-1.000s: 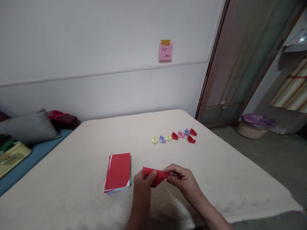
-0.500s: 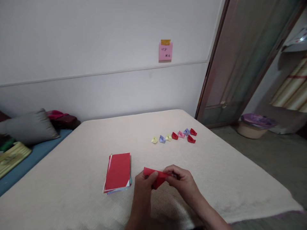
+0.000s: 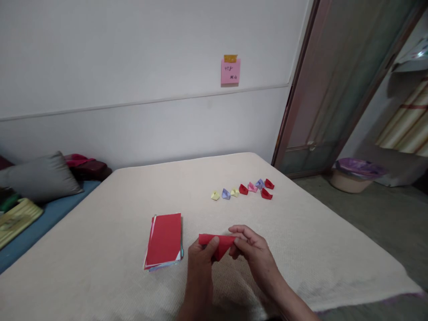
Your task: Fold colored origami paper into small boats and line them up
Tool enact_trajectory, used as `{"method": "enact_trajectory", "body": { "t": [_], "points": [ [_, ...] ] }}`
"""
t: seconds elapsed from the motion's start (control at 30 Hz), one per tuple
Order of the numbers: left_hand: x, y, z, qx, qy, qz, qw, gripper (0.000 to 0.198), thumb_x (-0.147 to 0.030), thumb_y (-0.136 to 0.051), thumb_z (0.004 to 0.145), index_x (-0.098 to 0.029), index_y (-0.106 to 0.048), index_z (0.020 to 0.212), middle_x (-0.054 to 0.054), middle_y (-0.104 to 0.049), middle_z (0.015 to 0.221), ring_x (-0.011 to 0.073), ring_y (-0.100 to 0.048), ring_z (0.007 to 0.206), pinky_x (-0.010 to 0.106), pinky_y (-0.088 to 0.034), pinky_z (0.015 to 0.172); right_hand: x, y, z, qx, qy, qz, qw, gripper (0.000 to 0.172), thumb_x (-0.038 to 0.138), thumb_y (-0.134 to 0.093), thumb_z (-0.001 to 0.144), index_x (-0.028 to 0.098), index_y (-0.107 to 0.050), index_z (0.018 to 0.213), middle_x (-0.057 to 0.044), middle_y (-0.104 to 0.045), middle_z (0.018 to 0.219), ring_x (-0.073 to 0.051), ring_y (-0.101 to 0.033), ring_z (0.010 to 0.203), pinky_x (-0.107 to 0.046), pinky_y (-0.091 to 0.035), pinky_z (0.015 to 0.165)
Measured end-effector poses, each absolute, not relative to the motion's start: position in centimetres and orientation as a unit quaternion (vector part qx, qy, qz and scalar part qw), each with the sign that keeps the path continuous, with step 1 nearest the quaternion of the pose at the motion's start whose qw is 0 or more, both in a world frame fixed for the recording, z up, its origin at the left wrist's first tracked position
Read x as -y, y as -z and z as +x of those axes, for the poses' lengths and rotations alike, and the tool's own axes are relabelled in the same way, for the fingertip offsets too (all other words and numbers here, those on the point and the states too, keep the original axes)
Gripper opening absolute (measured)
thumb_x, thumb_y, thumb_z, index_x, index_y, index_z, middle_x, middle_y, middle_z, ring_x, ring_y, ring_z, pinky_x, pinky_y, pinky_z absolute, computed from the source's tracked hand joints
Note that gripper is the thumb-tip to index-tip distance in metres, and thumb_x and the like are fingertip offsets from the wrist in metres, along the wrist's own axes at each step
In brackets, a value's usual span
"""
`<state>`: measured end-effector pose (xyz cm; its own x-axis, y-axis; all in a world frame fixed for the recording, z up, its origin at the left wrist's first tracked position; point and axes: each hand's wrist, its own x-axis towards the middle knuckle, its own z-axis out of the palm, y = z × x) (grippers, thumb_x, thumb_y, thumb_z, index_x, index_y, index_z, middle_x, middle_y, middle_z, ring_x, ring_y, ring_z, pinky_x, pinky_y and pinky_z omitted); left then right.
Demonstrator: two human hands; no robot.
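A folded red paper triangle [image 3: 217,244] is held between my left hand [image 3: 199,263] and my right hand [image 3: 256,252], its point hanging downward. My left thumb presses on its left part, and my right fingertips pinch its right corner. Left of my hands lies a stack of origami paper [image 3: 163,240] with a red sheet on top. Farther ahead stands a row of several small paper boats [image 3: 243,190] in yellow, lilac, red and pink. All of this rests on a cream textured bedcover [image 3: 100,267].
A grey cushion [image 3: 40,177] and dark red cloth lie on a blue mat [image 3: 43,203] at the left. The bedcover's edge runs along the right, above a grey floor. A plastic basin [image 3: 351,178] stands on the floor by a door frame [image 3: 301,111].
My right hand's fingers have lifted and spread slightly at the paper's right corner. The red paper now looks flatter along its top edge. The stack and boats have not moved.
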<state>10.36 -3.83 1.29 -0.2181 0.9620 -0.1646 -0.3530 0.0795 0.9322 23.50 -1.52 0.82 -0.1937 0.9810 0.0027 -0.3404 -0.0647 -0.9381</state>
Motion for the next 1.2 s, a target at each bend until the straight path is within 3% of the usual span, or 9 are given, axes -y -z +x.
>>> {"method": "enact_trajectory", "body": {
  "t": [0.3, 0.83, 1.2],
  "points": [
    [3.6, -0.4, 10.3, -0.493, -0.611, 0.311, 0.537, 0.025, -0.035, -0.066, 0.073, -0.014, -0.056, 0.064, -0.004, -0.047, 0.056, 0.0102, -0.038, 0.055, 0.024, -0.033, 0.053, 1.6, -1.0, 23.4, 0.377, -0.684, -0.327, 0.532, 0.019, 0.025, -0.057, 0.08, 0.015, -0.057, 0.096, -0.002, -0.066, 0.059, -0.015, -0.058, 0.057, -0.025, -0.04, 0.056],
    [3.4, 0.2, 10.1, -0.524, -0.611, 0.363, 0.47, 0.024, -0.035, -0.065, 0.075, -0.013, -0.061, 0.067, -0.003, -0.051, 0.057, 0.0105, -0.041, 0.056, 0.023, -0.035, 0.053, 1.8, -1.0, 23.2, 0.405, -0.663, -0.342, 0.529, 0.023, 0.011, -0.056, 0.074, 0.016, -0.056, 0.096, 0.0, -0.065, 0.065, -0.012, -0.056, 0.058, -0.025, -0.041, 0.056],
    [3.8, -0.7, 10.4, -0.522, -0.6, 0.385, 0.468, 0.024, -0.035, -0.061, 0.077, -0.014, -0.061, 0.066, -0.003, -0.051, 0.056, 0.0115, -0.043, 0.057, 0.024, -0.035, 0.055, 2.0, -0.9, 23.0, 0.38, -0.659, -0.363, 0.538, 0.017, 0.026, -0.05, 0.084, 0.016, -0.055, 0.097, -0.001, -0.064, 0.055, -0.013, -0.055, 0.054, -0.024, -0.039, 0.054]
  ]
}}
